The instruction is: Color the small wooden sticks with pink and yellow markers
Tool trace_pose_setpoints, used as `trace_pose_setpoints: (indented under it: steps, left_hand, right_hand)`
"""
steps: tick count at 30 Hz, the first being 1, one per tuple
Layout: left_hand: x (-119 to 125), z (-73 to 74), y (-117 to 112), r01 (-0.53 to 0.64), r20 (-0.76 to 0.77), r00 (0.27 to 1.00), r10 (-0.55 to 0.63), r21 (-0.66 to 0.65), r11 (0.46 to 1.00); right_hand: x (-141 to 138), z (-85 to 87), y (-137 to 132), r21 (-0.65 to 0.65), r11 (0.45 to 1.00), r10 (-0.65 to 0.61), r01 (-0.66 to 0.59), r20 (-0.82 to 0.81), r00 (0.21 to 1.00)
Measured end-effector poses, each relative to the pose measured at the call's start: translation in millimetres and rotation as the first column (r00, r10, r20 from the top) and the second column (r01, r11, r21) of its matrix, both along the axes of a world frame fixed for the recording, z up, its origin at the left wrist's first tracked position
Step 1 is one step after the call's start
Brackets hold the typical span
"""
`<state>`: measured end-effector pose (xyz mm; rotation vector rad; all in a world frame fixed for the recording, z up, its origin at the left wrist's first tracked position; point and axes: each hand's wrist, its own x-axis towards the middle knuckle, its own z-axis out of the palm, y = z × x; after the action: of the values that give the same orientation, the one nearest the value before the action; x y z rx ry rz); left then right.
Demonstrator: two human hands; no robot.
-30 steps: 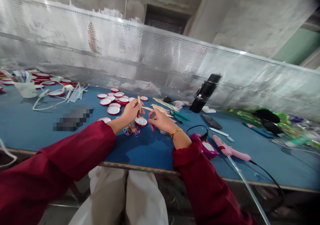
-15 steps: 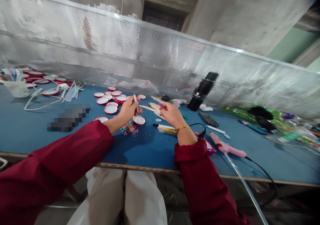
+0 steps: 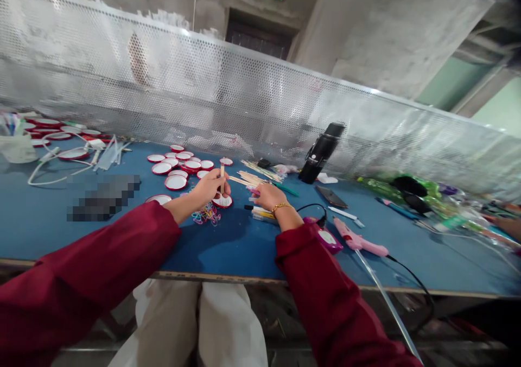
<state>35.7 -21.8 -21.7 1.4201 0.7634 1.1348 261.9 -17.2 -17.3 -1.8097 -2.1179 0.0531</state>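
Lowered toward the tabletop (image 3: 244,242), right hand (image 3: 266,195) pinches a pink piece; left hand (image 3: 209,185) grips an upright wooden stick (image 3: 222,172), just left.

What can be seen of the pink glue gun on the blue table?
The pink glue gun lies flat on its side on the blue table, right of the right hand and beside a magenta device. It looks like plastic, slim, with a paler handle part. A clear glue stick juts from its rear past the table edge, and a black cord runs off from the same end. No hand touches it.
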Motion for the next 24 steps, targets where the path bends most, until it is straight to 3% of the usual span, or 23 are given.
trace_pose_setpoints:
  steps: [4, 7, 8, 9, 11, 13, 15, 19, 24]
  left_hand:
    - [4, 2.5, -4, -0.048, 0.047, 0.998, 0.052, -0.081, 0.996]
    - [5, 8.1, -8, -0.119, 0.195, 0.969, 0.150, -0.161, 0.980]
    - [5, 9.8, -9, -0.120, 0.257, 0.952, 0.168, -0.192, 0.974]
    - [5, 10.9, -10, -0.117, 0.310, 0.932, 0.189, -0.235, 0.965]
    - [3, 11.2, -11, -0.052, 0.366, 0.917, 0.156, -0.277, 0.960]
    - [1, 8.7, -12, 0.066, 0.407, 0.911, 0.062, -0.293, 0.954]
    - [-2, 4.8, -11, 0.170, 0.452, 0.892, -0.014, -0.308, 0.936]
    - [-6, -1.8, -7, 0.228, 0.509, 0.860, -0.036, -0.322, 0.919]
    - [-4, -5.3, -5, 0.178, 0.501, 0.864, -0.040, -0.230, 0.957]
  right_hand:
    - [-4, -1.7, 1, 0.017, 0.999, -0.044, 0.044, -0.009, 0.999]
    - [-22, 3.1, -5, 0.048, 0.999, 0.016, -0.008, -0.168, 0.986]
    - [-31, 5.1, -7, 0.062, 0.998, 0.045, -0.023, -0.386, 0.921]
    - [-42, 7.1, -10, 0.062, 0.998, 0.064, -0.033, -0.599, 0.799]
    - [-66, 10.6, -17, 0.033, 0.990, 0.099, -0.137, -0.852, 0.513]
    - [-88, 13.2, -21, 0.052, 0.977, 0.111, -0.207, -0.951, 0.287]
    - [-105, 14.3, -23, 0.081, 0.977, 0.112, -0.198, -0.983, 0.148]
    - [-120, 12.4, -19, 0.092, 0.988, 0.101, -0.126, -0.993, 0.068]
    - [-125, 10.0, -22, 0.130, 0.988, 0.132, -0.083, -0.991, 0.016]
